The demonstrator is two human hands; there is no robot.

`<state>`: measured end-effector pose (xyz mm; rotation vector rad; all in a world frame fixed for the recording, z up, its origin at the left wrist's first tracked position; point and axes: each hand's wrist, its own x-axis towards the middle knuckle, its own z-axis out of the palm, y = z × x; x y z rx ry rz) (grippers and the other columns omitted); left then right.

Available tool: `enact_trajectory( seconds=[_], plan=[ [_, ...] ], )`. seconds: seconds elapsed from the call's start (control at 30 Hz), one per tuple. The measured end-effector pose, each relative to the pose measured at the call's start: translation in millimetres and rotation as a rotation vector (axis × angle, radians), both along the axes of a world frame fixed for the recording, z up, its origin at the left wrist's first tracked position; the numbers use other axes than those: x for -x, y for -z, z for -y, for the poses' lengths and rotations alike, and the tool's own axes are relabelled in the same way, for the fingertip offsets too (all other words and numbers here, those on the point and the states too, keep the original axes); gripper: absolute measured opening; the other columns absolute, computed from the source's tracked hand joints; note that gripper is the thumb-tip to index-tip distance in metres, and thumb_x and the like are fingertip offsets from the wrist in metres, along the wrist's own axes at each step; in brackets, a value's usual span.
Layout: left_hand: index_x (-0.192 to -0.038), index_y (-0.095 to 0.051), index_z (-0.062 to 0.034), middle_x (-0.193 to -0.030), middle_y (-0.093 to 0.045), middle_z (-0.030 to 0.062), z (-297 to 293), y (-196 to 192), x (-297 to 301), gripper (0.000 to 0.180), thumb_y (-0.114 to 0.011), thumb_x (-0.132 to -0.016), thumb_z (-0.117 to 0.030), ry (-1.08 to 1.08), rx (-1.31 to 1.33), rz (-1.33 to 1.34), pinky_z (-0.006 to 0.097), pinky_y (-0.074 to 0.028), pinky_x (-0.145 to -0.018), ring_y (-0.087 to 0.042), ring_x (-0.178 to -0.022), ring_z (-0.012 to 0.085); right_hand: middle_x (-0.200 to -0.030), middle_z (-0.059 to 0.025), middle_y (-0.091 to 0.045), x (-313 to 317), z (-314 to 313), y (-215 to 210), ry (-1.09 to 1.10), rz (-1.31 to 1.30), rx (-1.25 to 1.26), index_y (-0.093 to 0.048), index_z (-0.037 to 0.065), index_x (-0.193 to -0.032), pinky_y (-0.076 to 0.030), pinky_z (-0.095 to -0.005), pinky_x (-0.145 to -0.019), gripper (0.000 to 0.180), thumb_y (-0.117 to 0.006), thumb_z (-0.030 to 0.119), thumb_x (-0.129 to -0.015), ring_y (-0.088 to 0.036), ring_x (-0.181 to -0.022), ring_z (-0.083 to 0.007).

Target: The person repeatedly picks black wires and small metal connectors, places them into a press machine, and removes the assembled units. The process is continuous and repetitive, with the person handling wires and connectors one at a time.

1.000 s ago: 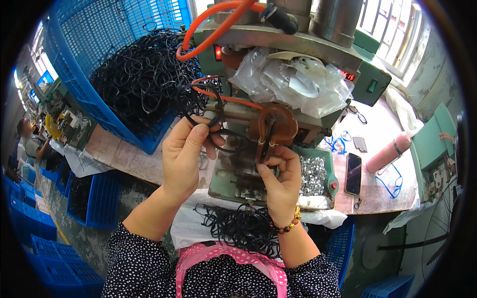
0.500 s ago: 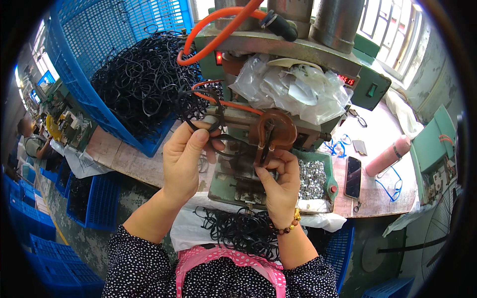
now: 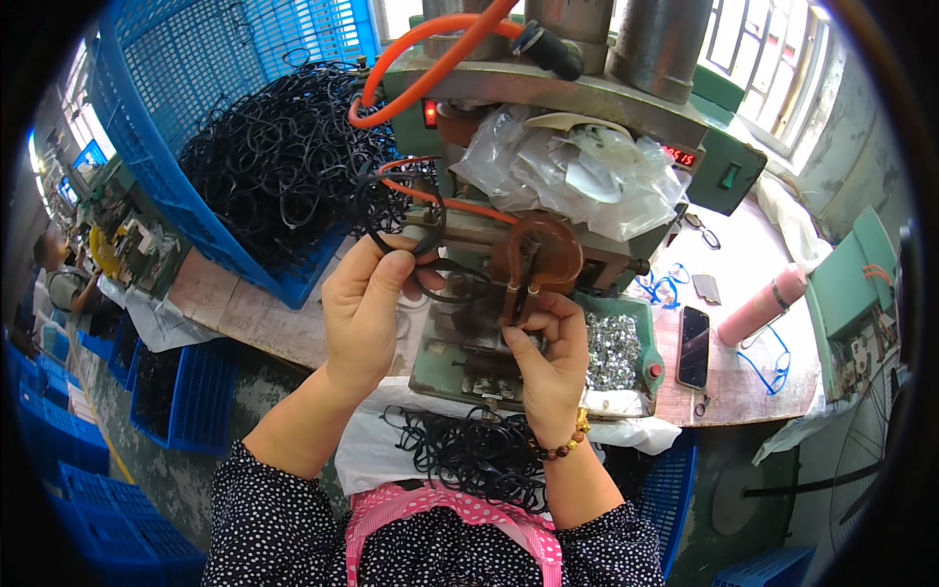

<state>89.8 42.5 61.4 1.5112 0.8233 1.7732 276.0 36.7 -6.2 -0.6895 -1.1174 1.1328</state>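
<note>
My left hand (image 3: 364, 298) is closed, thumb against fingers, on a thin black looped strip (image 3: 442, 223). One loop of the strip stands above the fingertips, and another bends right toward the machine. My right hand (image 3: 550, 347) pinches just under the end of a copper-brown coil (image 3: 538, 256) on the machine. Whatever sits between those fingertips is too small and dark to make out. Below the hands, a tangled pile of black looped strips (image 3: 474, 455) rests on a white cloth over my lap.
The green press machine (image 3: 729, 176) stands ahead, with an orange hose (image 3: 430, 29) and plastic bag (image 3: 587, 176). Left is a blue crate (image 3: 147, 147) heaped with black loops. To the right are a tray of small metal pieces (image 3: 614, 352), a phone (image 3: 693, 347) and a pink bottle (image 3: 763, 305).
The black strip's right-hand loop has drawn slightly left, away from the coil, and its upper loop has tilted. Both hands stay nearly in place, still pinched.
</note>
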Motion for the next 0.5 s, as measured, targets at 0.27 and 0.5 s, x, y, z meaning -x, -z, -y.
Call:
enact_trajectory(
  seconds=[0.27,0.5],
  plan=[
    [-0.117,-0.062,0.0015,-0.106,-0.070,0.0095,12.4,-4.2,-1.6,0.022,-0.054,-0.105,-0.016,-0.072,0.119,-0.092,0.026,-0.048,-0.069,-0.069,-0.084,0.0161,-0.103,-0.0056,-0.065,-1.0,-0.5,3.0,-0.001,0.026,0.010,-0.046,-0.001,-0.130,-0.050,-0.0251,-0.087,0.044,-0.065,-0.008,-0.091,-0.061,-0.096,-0.0110],
    [-0.115,-0.062,0.0018,-0.106,-0.071,0.0101,3.8,-1.2,1.1,0.021,-0.054,-0.105,-0.015,-0.050,0.068,-0.084,0.026,-0.048,-0.069,-0.069,-0.084,0.0168,-0.104,-0.0056,-0.065,0.7,0.4,1.4,-0.013,-0.037,0.014,-0.046,0.000,-0.130,-0.050,-0.0255,-0.088,0.044,-0.065,-0.008,-0.091,-0.061,-0.097,-0.0112]
  ],
)
